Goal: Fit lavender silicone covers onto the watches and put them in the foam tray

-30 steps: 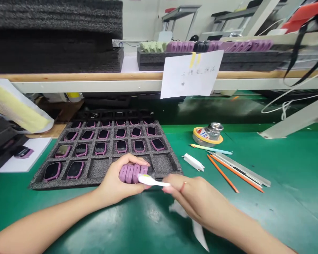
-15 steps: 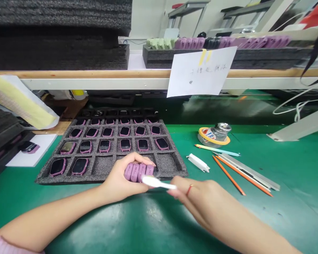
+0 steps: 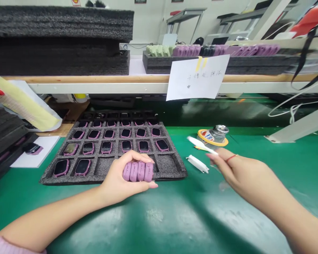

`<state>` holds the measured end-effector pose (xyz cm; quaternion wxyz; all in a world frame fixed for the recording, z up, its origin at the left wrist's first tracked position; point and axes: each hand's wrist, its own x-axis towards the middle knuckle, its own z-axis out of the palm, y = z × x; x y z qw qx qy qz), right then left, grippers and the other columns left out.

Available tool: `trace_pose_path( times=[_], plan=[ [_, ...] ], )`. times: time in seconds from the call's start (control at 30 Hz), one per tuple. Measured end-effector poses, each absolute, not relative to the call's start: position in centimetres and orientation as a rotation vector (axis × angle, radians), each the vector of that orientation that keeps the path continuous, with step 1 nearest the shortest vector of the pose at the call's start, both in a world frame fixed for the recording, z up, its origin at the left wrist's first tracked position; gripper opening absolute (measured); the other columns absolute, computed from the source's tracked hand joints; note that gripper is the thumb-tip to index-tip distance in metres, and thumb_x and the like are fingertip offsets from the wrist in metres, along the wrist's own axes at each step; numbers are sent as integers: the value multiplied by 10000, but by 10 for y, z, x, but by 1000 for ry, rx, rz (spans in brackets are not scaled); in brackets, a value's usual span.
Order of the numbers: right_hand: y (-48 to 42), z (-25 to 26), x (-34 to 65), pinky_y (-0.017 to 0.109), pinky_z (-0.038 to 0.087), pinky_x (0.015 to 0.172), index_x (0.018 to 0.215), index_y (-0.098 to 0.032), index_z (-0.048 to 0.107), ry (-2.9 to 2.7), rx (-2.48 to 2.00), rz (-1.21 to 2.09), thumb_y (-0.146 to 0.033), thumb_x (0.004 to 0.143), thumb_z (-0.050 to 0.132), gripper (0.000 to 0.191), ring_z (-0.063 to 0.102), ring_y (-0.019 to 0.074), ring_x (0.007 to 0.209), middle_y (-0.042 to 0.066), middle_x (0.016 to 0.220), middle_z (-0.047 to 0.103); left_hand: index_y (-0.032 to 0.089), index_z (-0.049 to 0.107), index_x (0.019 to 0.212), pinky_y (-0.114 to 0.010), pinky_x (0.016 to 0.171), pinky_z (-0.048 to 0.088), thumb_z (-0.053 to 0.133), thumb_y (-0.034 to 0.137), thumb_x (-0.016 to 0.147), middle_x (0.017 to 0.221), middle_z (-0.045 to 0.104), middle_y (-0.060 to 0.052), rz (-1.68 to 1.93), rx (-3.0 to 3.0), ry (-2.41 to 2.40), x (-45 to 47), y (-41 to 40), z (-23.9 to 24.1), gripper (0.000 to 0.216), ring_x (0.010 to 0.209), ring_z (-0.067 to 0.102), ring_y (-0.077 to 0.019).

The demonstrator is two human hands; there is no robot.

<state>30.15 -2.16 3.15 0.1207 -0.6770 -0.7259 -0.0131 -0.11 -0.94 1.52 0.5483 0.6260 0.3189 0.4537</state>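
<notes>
My left hand is closed round a row of several purple watch bodies, held side by side just in front of the grey foam tray. The tray holds several purple watches with dark screens in its pockets; some front pockets are bare. My right hand is out to the right above the green mat, pinching a slim white brush-like tool whose tip points up and left toward a tape roll. A white cap lies on the mat beside it.
A yellow tape roll with a metal pot stands behind the right hand. A shelf crosses above the tray with stacked black foam, trays of purple parts and a taped paper note. A yellow-padded bag lies at left.
My right hand has swung away from the watch bodies to the right and up, carrying the white tool toward the tape roll. The left hand keeps its hold.
</notes>
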Motion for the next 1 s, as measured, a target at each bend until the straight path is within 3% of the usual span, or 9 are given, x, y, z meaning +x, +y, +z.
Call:
trace_pose_path(
  times=[0.23,0.33,0.4,0.47,0.53,0.67,0.8,0.9,1.0],
  plan=[
    [-1,20,354,335,317,449,639,-282,422,-2031,-2137,-236,-682,941,180,556,561,282,459,81,524,562,212,631,979,-407,959,564,901,131,660,1073,715,-44,1206,1628,627,-1,-17,21,425,1055,712,-224],
    [3,19,338,486,502,633,747,-242,582,-2083,-1997,-177,-710,926,206,626,682,391,772,190,770,667,212,630,995,-395,943,578,896,126,670,1074,709,-47,1225,1678,602,-2,-18,20,429,1048,716,-223],
    [-1,23,313,550,531,865,1056,-198,656,-2111,-1879,-92,-682,952,265,631,675,397,1049,214,1083,705,208,626,1012,-390,935,587,890,118,678,1082,705,-54,1241,1724,584,-2,-18,20,435,1038,720,-220],
    [-9,30,280,479,547,965,1338,-240,551,-2115,-1734,141,-638,996,287,586,663,300,1161,138,1265,688,202,620,1030,-379,925,594,882,119,692,1093,701,-63,1258,1774,572,-3,-18,21,435,1000,728,-207],
    [-18,38,245,458,562,977,1447,-259,457,-1950,-1397,902,-635,1002,348,592,681,266,1145,126,1267,693,196,612,1050,-357,903,602,871,138,715,1098,701,-74,1275,1819,567,-3,-19,22,427,963,732,-194],
    [-18,46,190,443,584,970,1533,-239,303,-1681,-912,1716,-747,835,613,918,690,271,1169,136,1264,693,202,604,1068,-322,912,589,835,202,774,1057,725,-70,1311,1886,631,-6,-20,23,374,994,724,-200],
    [-4,46,162,436,578,1001,1489,-230,370,-1636,-855,1647,-600,630,879,1064,653,301,1243,136,1345,652,243,579,1206,-306,984,550,782,229,833,1163,721,-55,1339,1878,641,-10,-19,23,424,1081,703,-197],
    [-2,46,154,424,604,965,1499,-243,373,-1682,-894,1509,-372,628,915,1034,690,295,1185,115,1311,676,257,556,1291,-314,1016,532,755,291,868,1222,702,-63,1361,1910,563,-14,-15,23,469,1120,688,-209],
    [-10,44,153,413,602,979,1501,-244,395,-1734,-893,1333,-364,649,903,999,667,293,1225,104,1307,684,272,537,1360,-369,1086,492,680,388,924,1298,666,-87,1361,2016,495,-16,-12,21,473,1233,630,-248]
  ],
)
